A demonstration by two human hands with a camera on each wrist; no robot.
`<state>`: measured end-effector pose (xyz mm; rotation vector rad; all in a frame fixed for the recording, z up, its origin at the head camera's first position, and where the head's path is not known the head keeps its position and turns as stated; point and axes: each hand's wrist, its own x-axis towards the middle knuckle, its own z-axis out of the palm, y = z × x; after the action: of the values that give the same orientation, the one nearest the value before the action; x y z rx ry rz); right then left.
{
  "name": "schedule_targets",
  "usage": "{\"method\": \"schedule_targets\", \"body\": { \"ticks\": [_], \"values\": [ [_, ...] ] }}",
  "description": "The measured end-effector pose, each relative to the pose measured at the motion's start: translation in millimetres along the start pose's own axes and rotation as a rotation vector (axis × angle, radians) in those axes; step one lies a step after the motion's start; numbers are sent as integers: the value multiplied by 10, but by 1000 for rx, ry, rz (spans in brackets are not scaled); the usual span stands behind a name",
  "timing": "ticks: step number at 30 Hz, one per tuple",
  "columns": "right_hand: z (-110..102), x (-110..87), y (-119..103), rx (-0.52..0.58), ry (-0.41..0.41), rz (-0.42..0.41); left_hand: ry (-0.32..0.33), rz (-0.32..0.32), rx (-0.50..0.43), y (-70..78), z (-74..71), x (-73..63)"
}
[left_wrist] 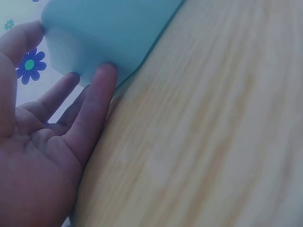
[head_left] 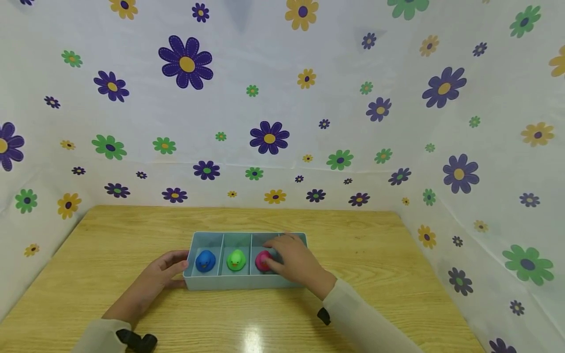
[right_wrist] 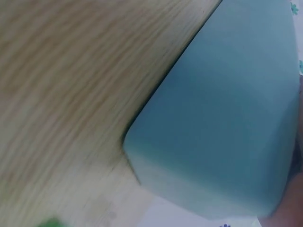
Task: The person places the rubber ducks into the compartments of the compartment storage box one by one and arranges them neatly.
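Note:
A pale blue box (head_left: pixel 220 283) with a row of compartments stands on the table. A blue rubber duck (head_left: pixel 205 261) sits in its leftmost compartment, a green rubber duck (head_left: pixel 236 260) in the second and a pink rubber duck (head_left: pixel 262 261) in the third. My left hand (head_left: pixel 165 272) is at the box's left end; in the left wrist view its loosely extended fingers (left_wrist: pixel 102 90) reach the outer wall. Over the right part of the box, my right hand (head_left: pixel 293 260) has its thumb overlapping the pink duck; I cannot tell whether it grips it. That hand hides most of the rightmost compartment.
The wooden table (head_left: pixel 132 225) extends around the box. Behind it and along both sides hangs a white cloth (head_left: pixel 273 108) printed with purple, green and yellow flowers. In the right wrist view, the box's outer wall (right_wrist: pixel 213 118) fills much of the picture.

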<state>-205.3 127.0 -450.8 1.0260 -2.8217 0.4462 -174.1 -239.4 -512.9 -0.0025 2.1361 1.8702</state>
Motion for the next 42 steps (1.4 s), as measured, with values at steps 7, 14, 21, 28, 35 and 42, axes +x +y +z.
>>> {"method": "schedule_targets", "body": {
  "ticks": [7, 14, 21, 28, 35, 42],
  "values": [
    [-105, -269, 109, 100, 45, -13, 8, -24, 10, -4, -1, 1],
    [-236, -645, 338, 193, 116, 128, -2, -33, 14, -10, -13, 7],
    [-368, -1073, 583, 313, 94, 274, -2, -42, 23, -14, 0, 16],
    [-393, -1319, 688, 356, 5, 316, 7, -46, 41, -17, -2, 7],
    [-274, -1403, 726, 400, 11, 297, 9, -46, 33, -25, -4, 7],
    [-224, -1397, 728, 362, 20, 329, 19, -56, 36, 10, 4, 6]
  ]
}}
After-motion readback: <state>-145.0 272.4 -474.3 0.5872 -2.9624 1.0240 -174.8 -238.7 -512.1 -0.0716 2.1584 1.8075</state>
